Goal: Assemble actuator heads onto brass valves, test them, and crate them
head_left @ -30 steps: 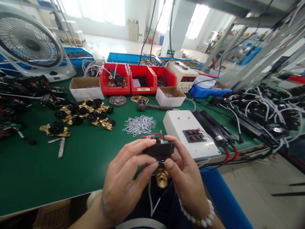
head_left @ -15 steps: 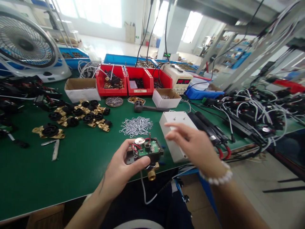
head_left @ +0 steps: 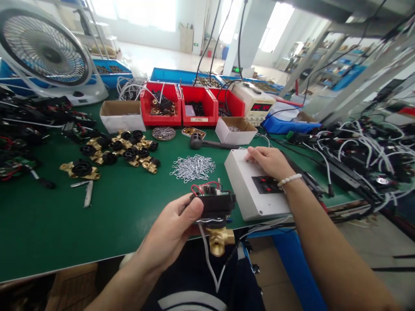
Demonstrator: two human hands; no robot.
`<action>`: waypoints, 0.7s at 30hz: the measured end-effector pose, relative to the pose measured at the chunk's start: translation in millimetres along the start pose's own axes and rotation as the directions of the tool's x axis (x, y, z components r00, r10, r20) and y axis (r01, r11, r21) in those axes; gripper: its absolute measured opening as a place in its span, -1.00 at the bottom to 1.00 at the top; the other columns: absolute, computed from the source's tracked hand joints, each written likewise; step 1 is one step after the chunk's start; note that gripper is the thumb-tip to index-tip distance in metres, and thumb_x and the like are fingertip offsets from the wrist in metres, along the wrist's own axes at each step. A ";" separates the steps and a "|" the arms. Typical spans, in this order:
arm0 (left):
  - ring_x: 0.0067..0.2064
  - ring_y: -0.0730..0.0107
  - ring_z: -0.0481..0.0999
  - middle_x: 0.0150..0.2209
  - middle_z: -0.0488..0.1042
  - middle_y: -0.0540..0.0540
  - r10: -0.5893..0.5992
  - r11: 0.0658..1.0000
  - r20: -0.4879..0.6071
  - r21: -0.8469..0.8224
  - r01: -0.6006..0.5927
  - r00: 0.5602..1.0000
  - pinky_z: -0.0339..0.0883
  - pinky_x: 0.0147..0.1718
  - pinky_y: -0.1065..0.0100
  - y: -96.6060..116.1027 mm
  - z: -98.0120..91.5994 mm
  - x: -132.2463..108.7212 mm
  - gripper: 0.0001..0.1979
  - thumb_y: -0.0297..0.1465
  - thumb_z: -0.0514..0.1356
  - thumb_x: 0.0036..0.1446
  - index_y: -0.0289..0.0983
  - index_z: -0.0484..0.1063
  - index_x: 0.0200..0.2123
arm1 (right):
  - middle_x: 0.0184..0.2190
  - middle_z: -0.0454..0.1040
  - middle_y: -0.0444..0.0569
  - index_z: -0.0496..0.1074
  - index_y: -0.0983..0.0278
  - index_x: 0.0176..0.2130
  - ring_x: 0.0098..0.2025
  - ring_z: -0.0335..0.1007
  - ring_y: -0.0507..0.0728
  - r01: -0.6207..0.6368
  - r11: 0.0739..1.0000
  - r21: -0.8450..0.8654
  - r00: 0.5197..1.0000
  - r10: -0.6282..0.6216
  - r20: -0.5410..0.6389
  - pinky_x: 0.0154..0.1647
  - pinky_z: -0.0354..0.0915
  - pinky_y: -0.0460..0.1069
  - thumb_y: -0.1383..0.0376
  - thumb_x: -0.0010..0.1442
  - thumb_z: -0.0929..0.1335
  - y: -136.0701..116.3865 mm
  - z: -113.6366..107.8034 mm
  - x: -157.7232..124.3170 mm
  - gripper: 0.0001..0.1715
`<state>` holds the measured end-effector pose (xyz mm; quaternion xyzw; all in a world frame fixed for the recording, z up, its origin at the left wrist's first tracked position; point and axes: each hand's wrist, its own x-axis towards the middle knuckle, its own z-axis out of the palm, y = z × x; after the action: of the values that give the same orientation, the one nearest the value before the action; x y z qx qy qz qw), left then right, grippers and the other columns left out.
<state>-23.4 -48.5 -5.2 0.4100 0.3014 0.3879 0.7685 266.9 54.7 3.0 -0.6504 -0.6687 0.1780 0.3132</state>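
Observation:
My left hand is closed around an electric valve actuator, a black housing with its top off and red wires showing. Below it a brass valve body hangs over the table's front edge, and a white cable trails down from the unit. My right hand rests on the far end of a grey control box. Its fingers are closed at the spot of the toggle switches, which they hide. A pile of metal clips lies just beyond the actuator.
Several brass valves with black tops stand at left. A black hammer-like tool, a small carton and red bins are behind the clips. Tangled cables fill the right side. A fan stands far left.
My right hand has come down from above the grey box onto its switch end. The actuator in my left hand has tipped, so its side and brass body now face me.

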 end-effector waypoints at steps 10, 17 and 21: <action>-0.17 0.10 0.60 -0.17 0.58 -0.31 -0.027 0.996 -0.038 -0.089 0.024 0.999 0.50 -0.25 0.26 5.6 13.4 -4.8 -0.32 0.04 0.26 0.08 -0.37 0.45 0.09 | -0.35 0.59 0.03 0.46 0.27 -0.32 -0.31 0.47 0.15 0.017 0.999 0.033 1.000 -0.017 -0.005 -0.19 0.35 0.05 -0.08 0.13 0.34 6.2 -0.3 1.6 -0.53; -0.17 0.14 0.60 -0.16 0.58 -0.28 -0.010 0.995 -0.029 -0.102 0.007 1.000 0.49 -0.27 0.32 9.1 14.9 -2.7 -0.39 0.00 0.26 0.12 -0.34 0.47 0.07 | -0.37 0.59 0.01 0.53 0.29 -0.35 -0.32 0.44 0.16 -0.004 1.000 -0.019 0.998 0.005 0.064 -0.24 0.34 0.05 0.11 0.05 0.40 2.7 -1.5 6.9 -0.71; -0.19 0.18 0.61 -0.18 0.59 -0.26 0.012 0.993 -0.037 -0.116 -0.016 0.999 0.47 -0.32 0.41 8.1 16.7 -3.5 -0.45 -0.05 0.28 0.12 -0.34 0.50 0.03 | -0.36 0.59 0.01 0.53 0.29 -0.33 -0.32 0.43 0.15 -0.008 1.000 -0.031 0.998 0.009 0.057 -0.25 0.32 0.04 0.11 0.06 0.38 2.4 -0.5 5.9 -0.70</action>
<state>-15.0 -55.1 10.3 0.3596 0.2894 0.4176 0.7827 269.3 60.6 2.9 -0.6526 -0.6772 0.1876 0.2834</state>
